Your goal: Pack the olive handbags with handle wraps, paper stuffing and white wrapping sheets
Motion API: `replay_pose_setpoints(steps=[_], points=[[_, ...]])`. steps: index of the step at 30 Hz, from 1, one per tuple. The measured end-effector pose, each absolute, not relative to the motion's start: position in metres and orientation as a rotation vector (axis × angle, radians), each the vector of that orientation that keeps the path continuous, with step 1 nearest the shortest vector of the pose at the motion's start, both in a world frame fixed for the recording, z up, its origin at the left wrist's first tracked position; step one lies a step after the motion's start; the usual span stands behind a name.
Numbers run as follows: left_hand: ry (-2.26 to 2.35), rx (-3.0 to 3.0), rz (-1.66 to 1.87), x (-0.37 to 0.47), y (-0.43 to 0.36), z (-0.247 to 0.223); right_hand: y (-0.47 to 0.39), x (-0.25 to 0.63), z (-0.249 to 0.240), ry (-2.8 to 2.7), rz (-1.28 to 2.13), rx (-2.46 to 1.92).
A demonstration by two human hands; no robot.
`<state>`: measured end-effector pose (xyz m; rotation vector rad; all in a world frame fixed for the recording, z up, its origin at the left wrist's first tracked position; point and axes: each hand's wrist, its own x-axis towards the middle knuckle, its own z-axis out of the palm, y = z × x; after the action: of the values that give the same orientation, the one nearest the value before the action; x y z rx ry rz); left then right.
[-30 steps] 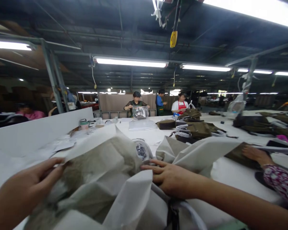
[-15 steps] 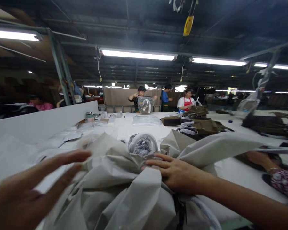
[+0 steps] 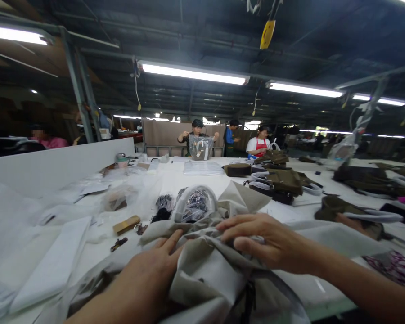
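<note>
Crumpled grey-beige fabric (image 3: 202, 270) lies in front of me at the near edge of the table. My left hand (image 3: 148, 274) presses down on its left part, fingers apart and pointing forward. On the right side of the fabric rests my right hand (image 3: 266, 238), its fingers spread over the folds. Just beyond both hands stands a handle wrapped in white (image 3: 180, 202), with clear plastic over dark material inside its loop. A dark strap hangs at the fabric's near right side. What lies under the fabric is hidden.
Small brown block (image 3: 126, 225), black bundle (image 3: 164, 207) and white sheets (image 3: 54, 265) lie left. Olive bags (image 3: 283, 180) lie on the table (image 3: 172, 180) at right. A co-worker's hand (image 3: 357, 225) and patterned sleeve are close by. Across the table, a person holds a clear-wrapped bag (image 3: 201, 147).
My left hand has come in from the left onto the fabric. The fabric's left part is lower, uncovering the brown block and black bundle. My right hand has shifted slightly right.
</note>
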<state>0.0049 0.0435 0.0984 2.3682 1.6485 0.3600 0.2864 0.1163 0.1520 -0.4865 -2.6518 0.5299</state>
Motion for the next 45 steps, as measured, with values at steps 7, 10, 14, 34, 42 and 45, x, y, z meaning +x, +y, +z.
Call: replay_pose_setpoints(steps=[7,10,14,34,42,45], points=[[1.736,2.255,0.099,0.002,0.035,0.109,0.113,0.245,0.126,-2.909,0.582,-0.227],[1.723,2.236,0.252,-0.015,0.032,0.107,0.112,0.247,0.120,-2.901,0.455,-0.364],[2.029,2.181,0.371,-0.016,0.034,0.095,0.118,0.245,0.117,-2.973,0.294,-0.439],[1.653,1.662,0.304,-0.071,0.003,0.059,0.139,0.234,0.102,-2.967,0.060,0.005],[1.789,1.578,0.626,-0.102,0.044,0.001,0.147,0.232,0.079,-2.850,0.016,0.087],[1.651,1.534,0.525,-0.096,0.062,-0.012,0.155,0.232,0.070,-2.797,-0.035,0.167]])
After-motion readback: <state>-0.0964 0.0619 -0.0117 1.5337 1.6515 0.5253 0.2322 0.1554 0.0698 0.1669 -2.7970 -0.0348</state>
